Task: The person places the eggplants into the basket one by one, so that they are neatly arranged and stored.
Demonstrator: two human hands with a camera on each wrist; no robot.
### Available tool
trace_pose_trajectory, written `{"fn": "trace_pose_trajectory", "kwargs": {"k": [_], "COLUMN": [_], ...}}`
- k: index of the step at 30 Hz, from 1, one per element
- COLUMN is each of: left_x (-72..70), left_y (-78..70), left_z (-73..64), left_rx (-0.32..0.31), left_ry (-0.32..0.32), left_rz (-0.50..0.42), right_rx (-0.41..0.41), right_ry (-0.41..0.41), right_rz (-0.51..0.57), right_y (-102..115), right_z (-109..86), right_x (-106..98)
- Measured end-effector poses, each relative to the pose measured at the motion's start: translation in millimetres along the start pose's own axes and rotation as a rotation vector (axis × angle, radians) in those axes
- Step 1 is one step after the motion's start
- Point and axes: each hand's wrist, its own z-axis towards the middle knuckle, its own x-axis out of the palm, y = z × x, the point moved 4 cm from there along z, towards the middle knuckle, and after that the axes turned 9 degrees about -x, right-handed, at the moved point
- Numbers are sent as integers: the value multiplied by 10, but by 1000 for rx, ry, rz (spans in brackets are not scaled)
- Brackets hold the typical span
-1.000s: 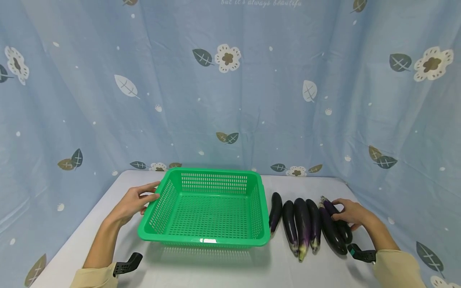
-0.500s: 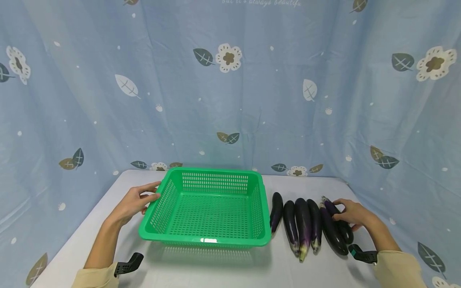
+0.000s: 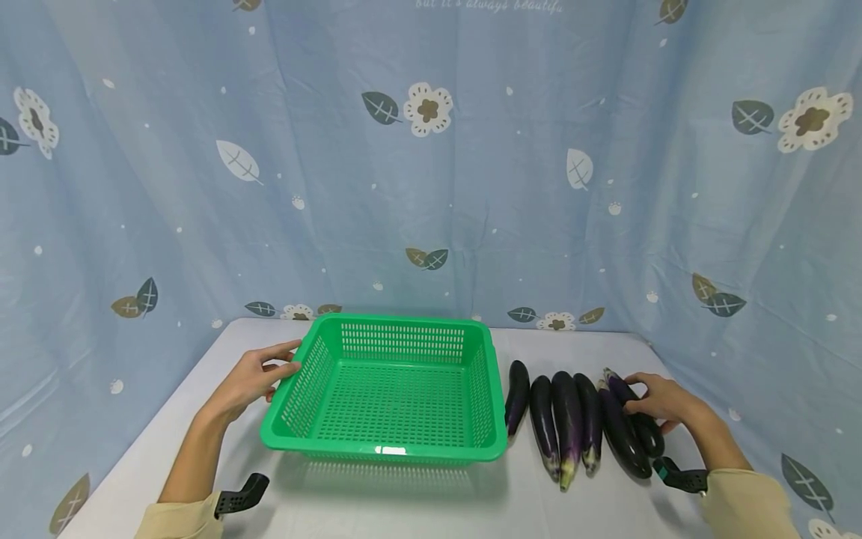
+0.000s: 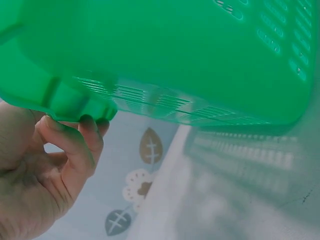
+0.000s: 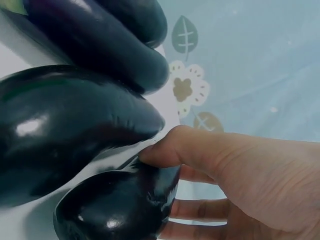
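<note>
My left hand [image 3: 245, 382] grips the left rim of a green plastic basket [image 3: 337, 449]. In the left wrist view, that hand's curled fingers [image 4: 80, 147] lie under the basket's rim, against the outer wall [image 4: 165, 50]. My right hand [image 3: 663, 400] holds the rightmost eggplant [image 3: 648, 434], a dark, glossy one, near its upper half. In the right wrist view, the thumb lies on this eggplant [image 5: 112, 205] and the fingers reach round its far side. A larger eggplant [image 3: 621, 433] lies close beside it on the left.
Three more eggplants lie side by side, with one [image 3: 567, 419] in the middle. Another eggplant [image 3: 516, 397] lies right against the basket's right side. All rest on a white table [image 3: 539, 516]. A blue patterned curtain [image 3: 471, 187] hangs behind and at the sides.
The rightmost eggplant and my right hand have shifted very slightly to the right. My left hand keeps its grip on the basket, which stays in place.
</note>
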Motion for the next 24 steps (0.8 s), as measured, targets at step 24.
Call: {"fn": "trace_pose_trajectory", "kwargs": {"k": [24], "left_x": [-9], "left_y": [-9], "left_z": [-8], "left_rx": [-6], "left_ry": [-3], "left_rz": [11], "right_rx": [-38], "right_ry": [6], "right_rz": [-34], "right_y": [114], "right_z": [5], "right_x": [-189]}}
